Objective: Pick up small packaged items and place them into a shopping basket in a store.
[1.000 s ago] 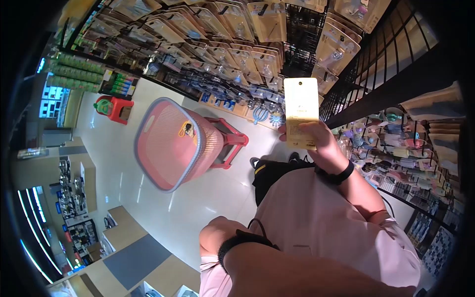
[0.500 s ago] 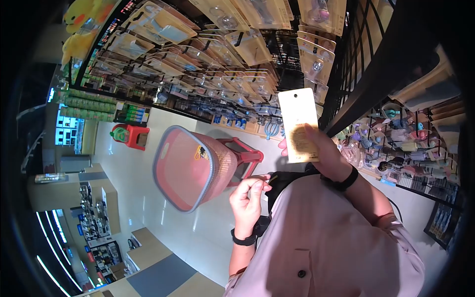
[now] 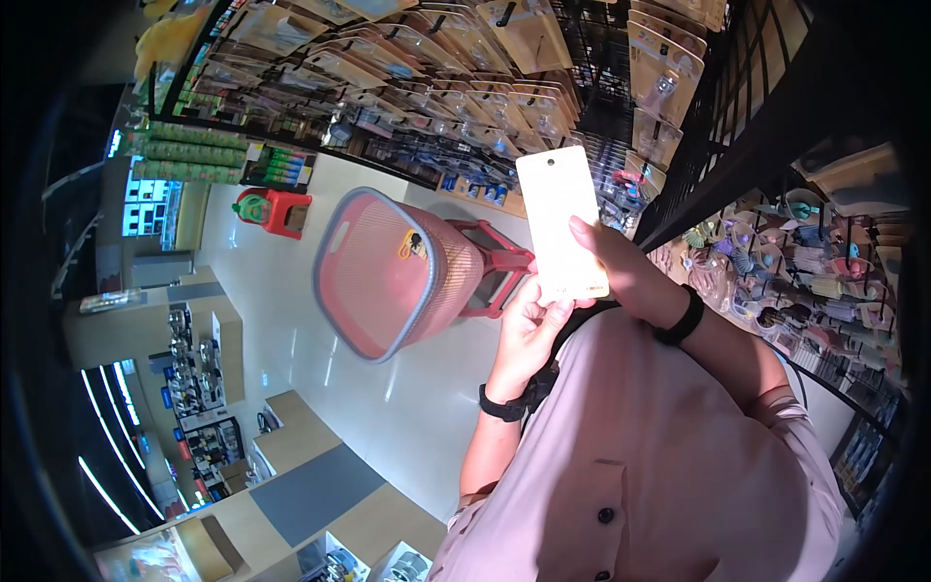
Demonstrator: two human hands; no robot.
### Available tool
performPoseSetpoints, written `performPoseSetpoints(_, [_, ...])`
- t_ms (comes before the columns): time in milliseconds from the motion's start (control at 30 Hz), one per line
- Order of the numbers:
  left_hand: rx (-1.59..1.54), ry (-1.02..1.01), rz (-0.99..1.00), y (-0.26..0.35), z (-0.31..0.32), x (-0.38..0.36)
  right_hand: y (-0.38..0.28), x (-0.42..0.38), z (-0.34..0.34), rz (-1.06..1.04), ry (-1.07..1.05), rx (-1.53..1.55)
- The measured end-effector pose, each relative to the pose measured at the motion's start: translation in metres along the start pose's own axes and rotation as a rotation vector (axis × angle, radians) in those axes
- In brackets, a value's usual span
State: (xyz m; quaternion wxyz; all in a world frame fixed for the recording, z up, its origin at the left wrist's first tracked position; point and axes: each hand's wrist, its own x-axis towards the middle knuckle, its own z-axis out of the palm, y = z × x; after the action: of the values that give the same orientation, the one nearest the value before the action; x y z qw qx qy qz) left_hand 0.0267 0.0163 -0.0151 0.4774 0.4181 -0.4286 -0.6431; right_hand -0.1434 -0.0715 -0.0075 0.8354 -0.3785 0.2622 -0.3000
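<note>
A pale yellow card package [image 3: 561, 218] with a hang hole at its top is held upright in front of me. My right hand [image 3: 621, 272] grips its lower right side, thumb across the face. My left hand [image 3: 531, 325] has come up under the card's bottom edge, its fingers touching the lower left corner. Both wrists wear black bands. Behind the card stands a pink mesh basket [image 3: 388, 276] resting on a red stool [image 3: 499, 267].
Black wire racks [image 3: 465, 87] hung with carded goods fill the top of the view. A shelf of small items [image 3: 795, 262] runs along the right. A second red stool [image 3: 274, 210] stands on the glossy floor [image 3: 291, 320] at left.
My left hand rose from near my chest and now touches the bottom of the card. The card tilted and shifted slightly left. The view swung a little.
</note>
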Motion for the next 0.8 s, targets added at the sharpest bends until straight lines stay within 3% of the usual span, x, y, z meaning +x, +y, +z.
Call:
performPoseSetpoints(100, [-0.013,0.012,-0.013,-0.002,0.005,0.002,0.016,0.010,0.000,-0.050,0.092,-0.024])
performPoseSetpoints(400, [-0.012,0.015,0.013,0.000,0.016,0.008,0.012,-0.008,-0.006,-0.103,0.135,-0.034])
performPoseSetpoints(800, [-0.022,0.037,0.009,-0.002,0.015,0.012,-0.002,-0.018,-0.020,-0.319,0.177,-0.232])
